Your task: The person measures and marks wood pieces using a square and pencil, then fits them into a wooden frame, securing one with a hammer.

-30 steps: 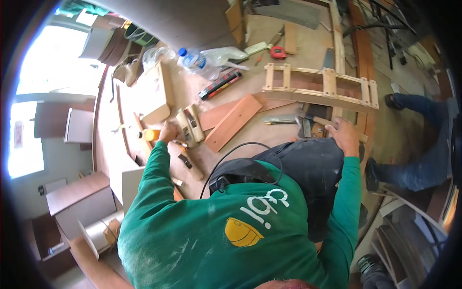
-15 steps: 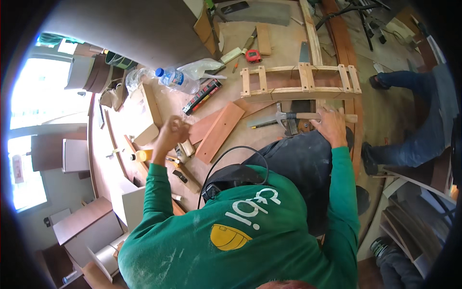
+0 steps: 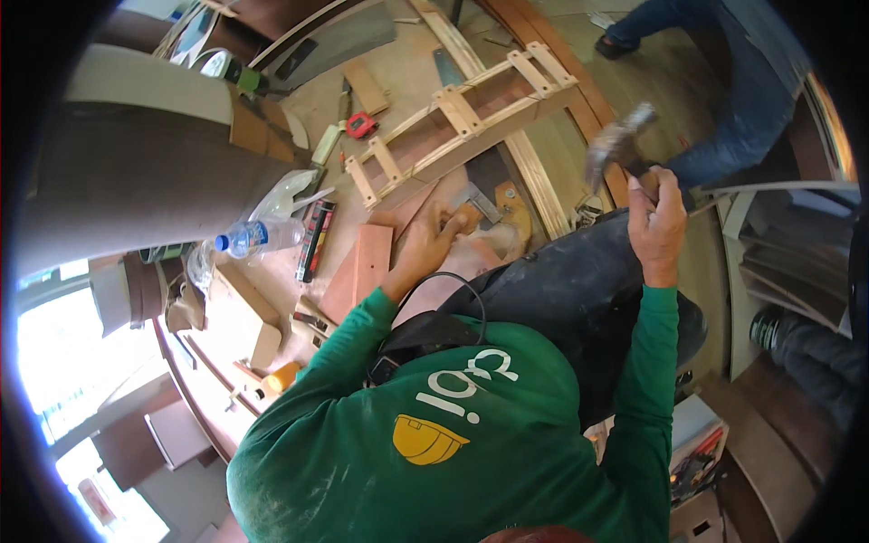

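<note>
My right hand (image 3: 657,217) is closed round the handle of a hammer (image 3: 620,145), held up over my right knee. Its head is smeared by motion. My left hand (image 3: 433,237) reaches to the bench, its fingers curled at the wooden part of an L-shaped metal tool (image 3: 480,201). Beside that tool lies a curved wooden handle (image 3: 517,220) with a bolt in it. A slotted wooden frame (image 3: 462,127) with light cross slats stands just beyond my left hand. Reddish boards (image 3: 371,262) lie under and beside my left wrist.
A water bottle (image 3: 262,237) and a dark tube (image 3: 315,240) lie to the left. A red tape measure (image 3: 361,125) and a wood strip (image 3: 366,86) are farther off. Another person's leg in jeans (image 3: 742,118) stands at the right, near the hammer.
My right hand has lifted the hammer from over the bench to the right. My left hand has come from the left down to the L-shaped tool. The view has turned.
</note>
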Demonstrator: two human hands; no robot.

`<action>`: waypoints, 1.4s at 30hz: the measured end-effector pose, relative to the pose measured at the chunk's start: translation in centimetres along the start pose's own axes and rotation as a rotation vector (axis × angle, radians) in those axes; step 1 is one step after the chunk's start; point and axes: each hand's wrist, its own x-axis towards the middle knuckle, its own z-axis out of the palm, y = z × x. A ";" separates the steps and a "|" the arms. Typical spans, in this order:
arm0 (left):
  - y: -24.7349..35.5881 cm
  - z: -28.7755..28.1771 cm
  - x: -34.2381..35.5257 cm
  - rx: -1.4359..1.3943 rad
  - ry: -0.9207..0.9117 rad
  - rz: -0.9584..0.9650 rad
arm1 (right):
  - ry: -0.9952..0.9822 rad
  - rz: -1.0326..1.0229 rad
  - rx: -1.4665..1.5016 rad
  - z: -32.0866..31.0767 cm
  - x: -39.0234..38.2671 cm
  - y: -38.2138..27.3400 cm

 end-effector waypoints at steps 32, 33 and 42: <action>3.1 11.7 11.8 0.224 0.121 0.309 | -0.760 0.136 -0.084 5.1 3.0 6.3; 2.7 12.0 11.6 0.208 0.160 0.299 | -0.792 0.129 -0.085 5.3 3.0 6.5; 1.1 11.4 10.8 0.171 0.251 0.164 | -0.795 0.011 -0.046 7.1 3.3 5.5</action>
